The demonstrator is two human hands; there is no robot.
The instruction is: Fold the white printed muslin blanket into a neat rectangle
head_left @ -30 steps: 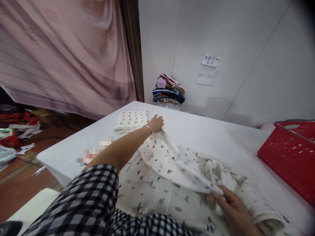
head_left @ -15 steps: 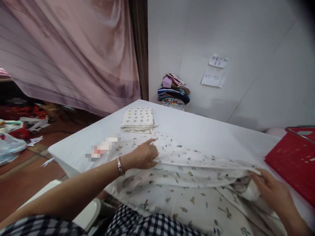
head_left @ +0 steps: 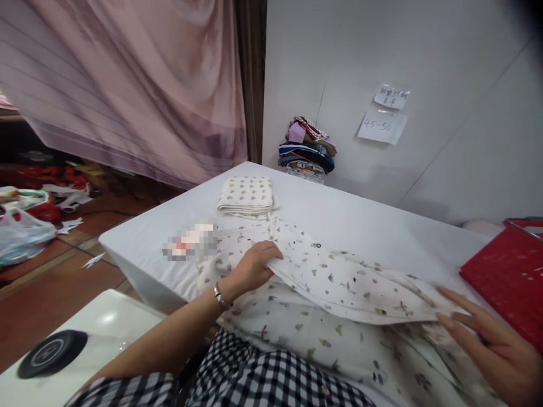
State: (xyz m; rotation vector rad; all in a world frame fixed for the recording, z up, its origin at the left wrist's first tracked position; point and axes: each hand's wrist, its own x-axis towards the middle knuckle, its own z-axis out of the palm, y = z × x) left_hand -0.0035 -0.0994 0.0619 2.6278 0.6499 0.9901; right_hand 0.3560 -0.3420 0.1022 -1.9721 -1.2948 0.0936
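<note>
fingers of left hand [head_left: 252, 267] pinch patterned cloth [head_left: 343, 277] | right hand [head_left: 498, 347] spread, grip unclear | apart, likely for straight edge

Curtain [head_left: 169, 85]: is hanging left of the white table [head_left: 339, 209]
Clothes stack [head_left: 306, 152]: is sitting beyond it
Paper signs [head_left: 377, 130]: are hanging behind it
Red basket [head_left: 500, 271]: is resting at its right

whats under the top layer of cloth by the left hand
Beneath the top layer by the left hand, a lower layer with similar print shows, reaching toward the checked clothing. What lies under the lower layer is covered and cannot be told.
</note>
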